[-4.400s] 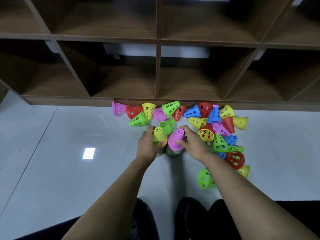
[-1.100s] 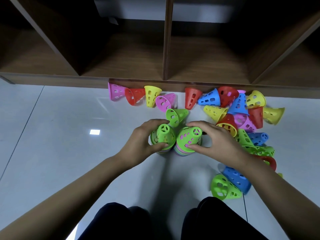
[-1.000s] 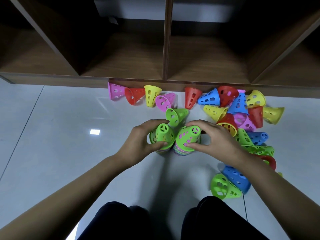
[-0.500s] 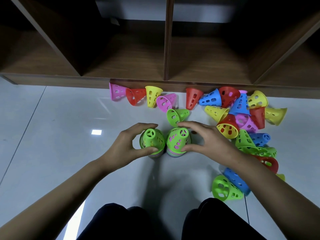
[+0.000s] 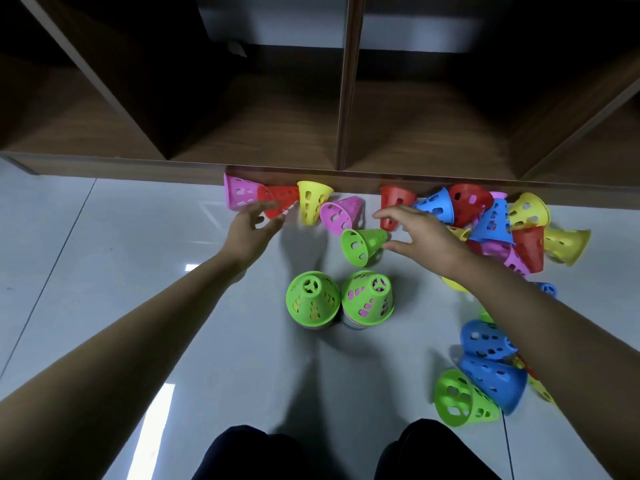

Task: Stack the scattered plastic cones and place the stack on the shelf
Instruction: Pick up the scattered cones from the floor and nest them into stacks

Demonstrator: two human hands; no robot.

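Both hands have let go of the two stacks and gone fwd toward the shelf; half a sec ago each was wrapped round a stack top. Left stack (image 5: pixel 312 298), green cone on top, stands upright on the floor w/ right stack (image 5: pixel 367 297) just beside it, rims about touching; pink shows thru the holes of the right one. Neither is on the shelf (image 5: pixel 341 98) yet.

Left hand (image 5: pixel 250 227) is fingers spread, empty, hovering near a red cone (image 5: pixel 281 200) lying on its side, next to a pink cone (image 5: pixel 238 191) at the shelf base; can't tell if fingertips touch the red one. Right hand (image 5: pixel 420 234) also spread, palm down, holding nothing, just beside a green cone (image 5: pixel 362 244) lying on its side, and in front of a 2nd red cone (image 5: pixel 394 202) standing mouth up.

Btwn the hands: yellow cone (image 5: pixel 312 203), mouth up, and another pink one (image 5: pixel 341 214) tipped over. Right of the right hand, a heap (image 5: pixel 498 223) of blue, red, yellow and pink cones against the shelf base. Nearer me, under the right forearm, two blue cones (image 5: pixel 491 362) and a green one (image 5: pixel 457 398) on their sides. Grey tile floor (image 5: pixel 104 271), dark knees at bottom edge.
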